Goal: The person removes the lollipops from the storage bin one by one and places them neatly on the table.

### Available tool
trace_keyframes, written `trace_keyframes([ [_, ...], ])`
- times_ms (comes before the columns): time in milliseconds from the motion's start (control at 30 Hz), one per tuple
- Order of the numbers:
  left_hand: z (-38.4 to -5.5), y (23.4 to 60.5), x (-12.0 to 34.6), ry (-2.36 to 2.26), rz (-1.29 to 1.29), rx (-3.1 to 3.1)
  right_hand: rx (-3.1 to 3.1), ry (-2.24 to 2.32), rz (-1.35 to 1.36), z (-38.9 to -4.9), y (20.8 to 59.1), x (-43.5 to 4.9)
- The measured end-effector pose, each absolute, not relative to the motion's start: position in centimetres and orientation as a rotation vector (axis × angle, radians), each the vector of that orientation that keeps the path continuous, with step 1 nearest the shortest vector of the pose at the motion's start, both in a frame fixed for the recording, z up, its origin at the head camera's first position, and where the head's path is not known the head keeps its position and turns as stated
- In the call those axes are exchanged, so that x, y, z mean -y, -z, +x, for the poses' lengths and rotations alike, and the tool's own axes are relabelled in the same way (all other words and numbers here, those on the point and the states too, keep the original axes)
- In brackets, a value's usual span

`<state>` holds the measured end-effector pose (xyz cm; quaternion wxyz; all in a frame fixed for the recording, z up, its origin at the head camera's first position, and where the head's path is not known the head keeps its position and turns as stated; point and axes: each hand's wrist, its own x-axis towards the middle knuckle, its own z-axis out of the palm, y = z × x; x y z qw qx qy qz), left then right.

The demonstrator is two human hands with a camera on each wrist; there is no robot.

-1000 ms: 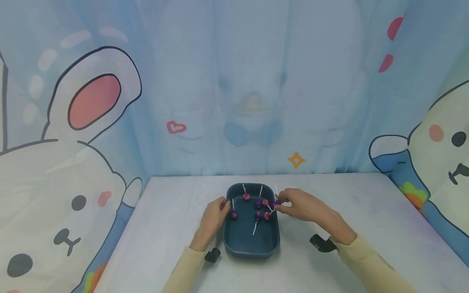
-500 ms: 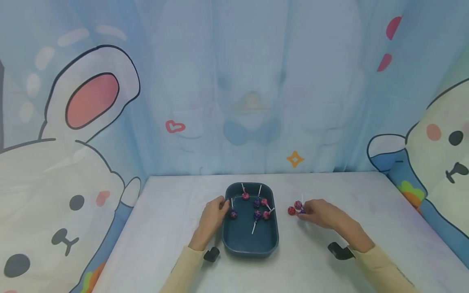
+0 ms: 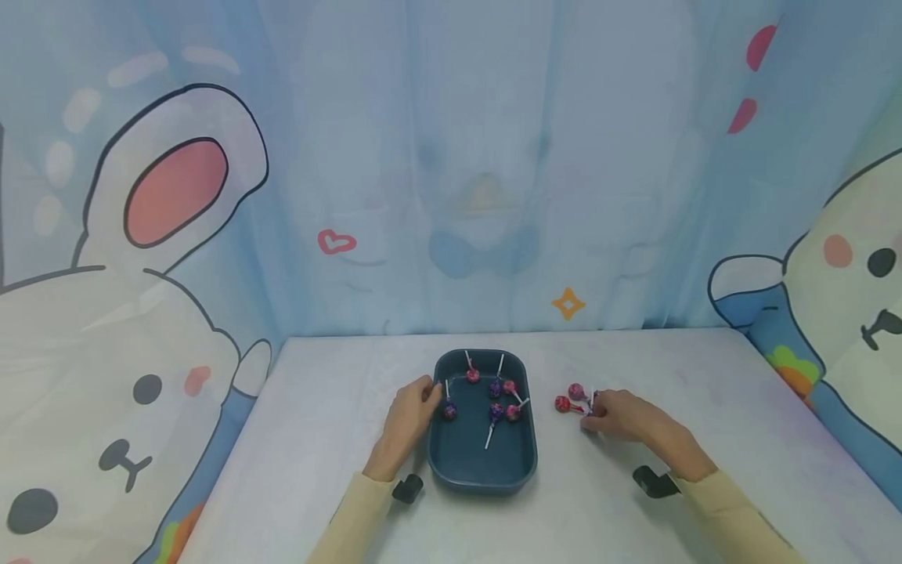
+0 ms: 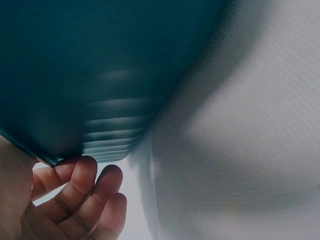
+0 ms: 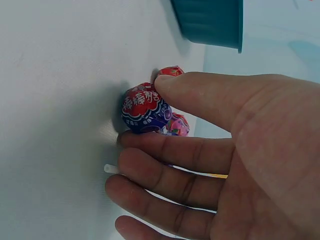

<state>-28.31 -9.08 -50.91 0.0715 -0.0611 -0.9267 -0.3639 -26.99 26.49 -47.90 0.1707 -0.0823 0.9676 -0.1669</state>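
My left hand (image 3: pixel 407 421) grips the left rim of a dark teal plastic tray (image 3: pixel 482 468), its fingers curled against the outer wall in the left wrist view. To the right of the tray, my right hand (image 3: pixel 625 417) is low at the table. Between its thumb and index finger it pinches a purple-and-red wrapped lollipop (image 5: pixel 144 111), close over the tabletop. A red lollipop (image 3: pixel 562 404) and a pink lollipop (image 3: pixel 576 391) lie just left of those fingers, partly hidden behind the thumb in the right wrist view.
Several lollipops lie inside the tray, among them a pink one (image 3: pixel 473 376) at the back and a purple one (image 3: pixel 449 410) by the left wall. The white table (image 3: pixel 338 376) ends at a blue printed curtain (image 3: pixel 486 157).
My right hand has moved from the tray's right rim out to the right, down to the lollipops on the table, then slightly further right. The left hand stays on the tray's rim.
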Motion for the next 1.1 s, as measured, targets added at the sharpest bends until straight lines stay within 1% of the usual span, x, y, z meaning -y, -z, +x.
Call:
trace_keyframes([
  [200,-28.4,50.9,8.9,1.108,-0.186,2.785,-2.74,0.456,-0.22,-27.3,47.8,-26.6],
  [567,-28.2,50.9,9.0,1.109,-0.193,2.761,-2.746,0.505,-0.278,-27.1,47.3,-26.6],
  [900,-28.3,50.8,8.9,1.092,-0.188,2.775,-2.793,0.46,-0.318,-27.5,45.4,-26.6],
  [1100,-28.2,50.7,9.0,1.092,-0.186,2.778,-2.822,0.422,-0.334,-27.9,43.8,-25.7],
])
